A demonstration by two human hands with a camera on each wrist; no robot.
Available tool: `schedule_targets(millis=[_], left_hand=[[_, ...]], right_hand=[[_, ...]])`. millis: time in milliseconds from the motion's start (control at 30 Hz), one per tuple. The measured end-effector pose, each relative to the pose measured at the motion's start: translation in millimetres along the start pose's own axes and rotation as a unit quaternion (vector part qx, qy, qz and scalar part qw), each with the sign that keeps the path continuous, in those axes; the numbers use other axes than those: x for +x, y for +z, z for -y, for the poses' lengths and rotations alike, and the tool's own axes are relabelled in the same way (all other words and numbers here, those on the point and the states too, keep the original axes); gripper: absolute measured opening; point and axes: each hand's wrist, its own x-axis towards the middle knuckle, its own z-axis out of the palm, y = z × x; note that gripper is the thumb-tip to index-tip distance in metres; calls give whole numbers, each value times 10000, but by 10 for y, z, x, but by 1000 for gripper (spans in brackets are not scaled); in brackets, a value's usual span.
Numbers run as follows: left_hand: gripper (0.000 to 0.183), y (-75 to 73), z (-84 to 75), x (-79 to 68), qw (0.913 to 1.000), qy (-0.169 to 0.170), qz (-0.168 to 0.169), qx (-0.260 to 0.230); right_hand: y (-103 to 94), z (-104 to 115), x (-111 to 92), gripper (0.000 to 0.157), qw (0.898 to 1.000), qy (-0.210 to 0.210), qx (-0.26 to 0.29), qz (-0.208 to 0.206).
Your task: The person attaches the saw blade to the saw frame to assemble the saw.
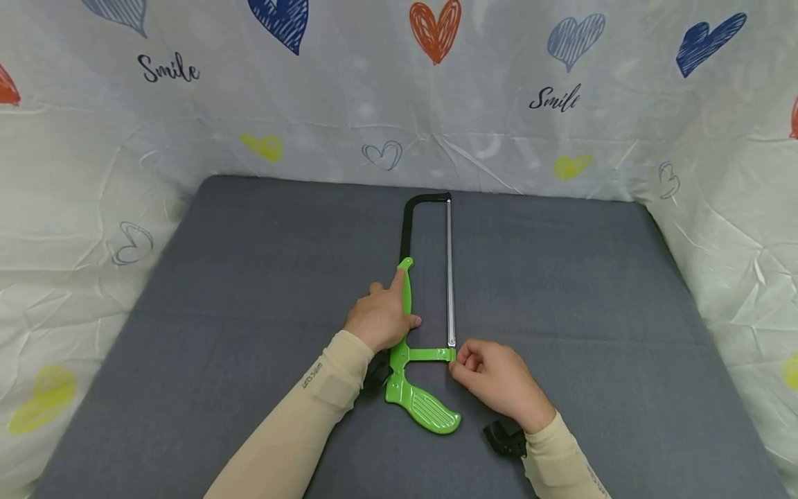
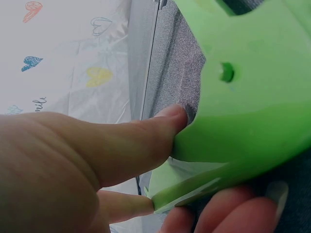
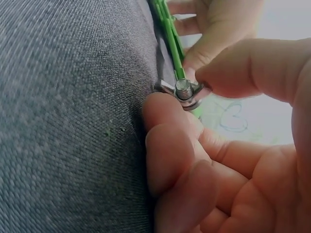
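Observation:
A hacksaw lies on the grey cloth, its green handle toward me and its black frame pointing away. The silver blade side runs along the right. My left hand grips the green upper part, index finger stretched along it. In the left wrist view, the thumb sits on one side of the green body, other fingers below. At the end of the green crosspiece, my right hand pinches a metal wing nut between thumb and finger. A threaded bolt end shows in its middle.
Dark grey cloth covers the table. A white sheet printed with hearts and "Smile" hangs behind it and along both sides. Black wrist mounts are strapped by the beige sleeves.

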Motion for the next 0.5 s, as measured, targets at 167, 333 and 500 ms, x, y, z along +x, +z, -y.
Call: schedule_targets(millis=[167,333,500], left_hand=[[95,6,-1,4,10000,32,-38,-15],[95,5,3,8,10000,32,-15,-18],[96,3,6,13,10000,8,9,-30]], right_hand=[[-7,-10,-4,15,9999,-139,-75,-7],[-9,0,-6,9,10000,-17,77,29],[-6,9,-2,5,9996,49,260,74]])
